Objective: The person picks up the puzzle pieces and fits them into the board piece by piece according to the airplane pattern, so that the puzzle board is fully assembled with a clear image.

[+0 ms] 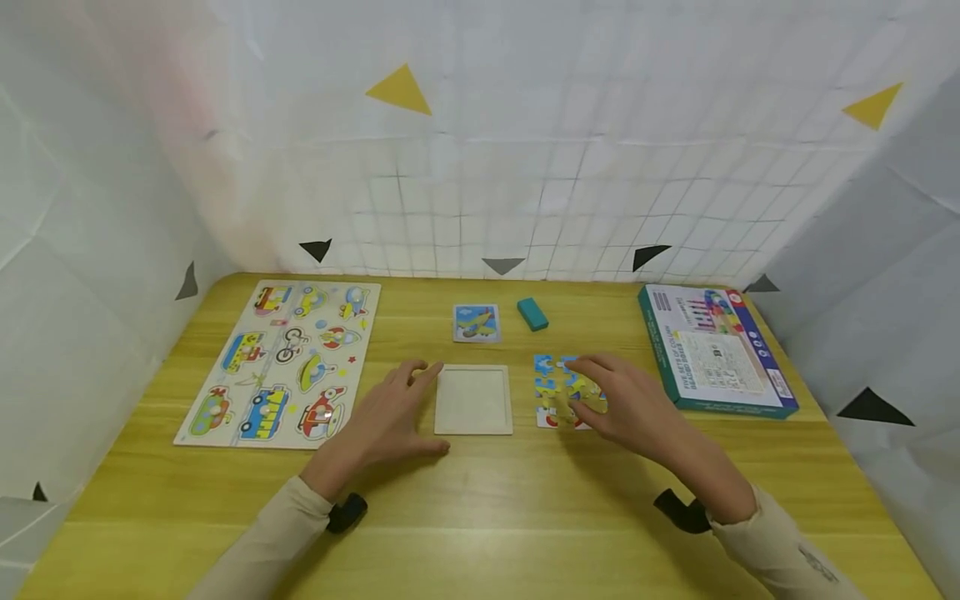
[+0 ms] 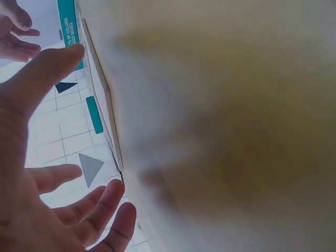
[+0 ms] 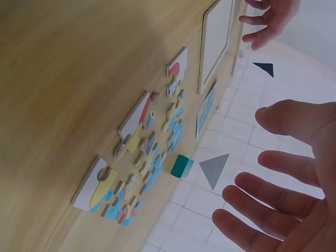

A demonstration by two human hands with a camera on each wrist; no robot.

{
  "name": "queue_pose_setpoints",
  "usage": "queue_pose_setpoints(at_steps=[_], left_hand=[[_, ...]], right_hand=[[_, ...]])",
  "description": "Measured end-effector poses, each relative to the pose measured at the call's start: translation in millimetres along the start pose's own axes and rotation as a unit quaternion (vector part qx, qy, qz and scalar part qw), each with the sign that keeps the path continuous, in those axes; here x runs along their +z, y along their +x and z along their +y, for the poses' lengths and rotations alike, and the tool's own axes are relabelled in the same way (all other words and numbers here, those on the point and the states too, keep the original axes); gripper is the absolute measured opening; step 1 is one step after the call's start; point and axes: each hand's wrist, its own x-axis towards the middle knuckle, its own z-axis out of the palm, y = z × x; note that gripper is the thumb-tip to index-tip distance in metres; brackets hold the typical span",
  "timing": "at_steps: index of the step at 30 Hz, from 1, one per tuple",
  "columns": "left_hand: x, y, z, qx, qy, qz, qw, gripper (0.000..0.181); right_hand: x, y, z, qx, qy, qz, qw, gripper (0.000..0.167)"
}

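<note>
A square pale wooden puzzle tray (image 1: 473, 400) lies flat in the middle of the table, its recess bare. My left hand (image 1: 386, 421) is at its left side, thumb and fingers spread; whether a fingertip touches the rim I cannot tell. To the tray's right lie several jigsaw pieces (image 3: 149, 139), coloured blue, yellow, red and white, set slightly apart from each other. Over their right part hovers my right hand (image 1: 633, 404), fingers apart and holding nothing, hiding some pieces from the head view. Behind the tray is a small airplane picture card (image 1: 476, 322).
A teal block (image 1: 532, 314) lies right of the card. At the left is a large vehicle peg puzzle board (image 1: 251, 367). A boxed bead set (image 1: 716, 350) lies at the right. White sheeting (image 1: 510, 192) encloses the table's back and sides.
</note>
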Motion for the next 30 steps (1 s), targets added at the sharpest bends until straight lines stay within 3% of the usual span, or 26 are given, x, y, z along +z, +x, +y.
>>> queue_pose_setpoints(at_steps=[8,16,23,30], left_hand=[[0.3,15.3,0.1,-0.008,-0.020,-0.022,0.9995,0.113],[1.6,22.7,-3.1,-0.025,-0.032,-0.044,0.9982,0.115],[6.0,30.9,-4.5,-0.032,-0.076,-0.060,0.9948,0.118],[8.6,38.3,-1.4,-0.036,-0.088,-0.077,0.9925,0.116]], right_hand=[[3.4,7.3,2.1,-0.002,0.016,-0.008,0.9998,0.047],[4.4,10.6,3.7,0.000,0.023,-0.020,0.9995,0.045],[5.1,16.6,7.3,0.026,0.024,-0.043,0.9985,0.043],[6.1,24.5,15.3,0.042,0.026,-0.068,0.9965,0.043]])
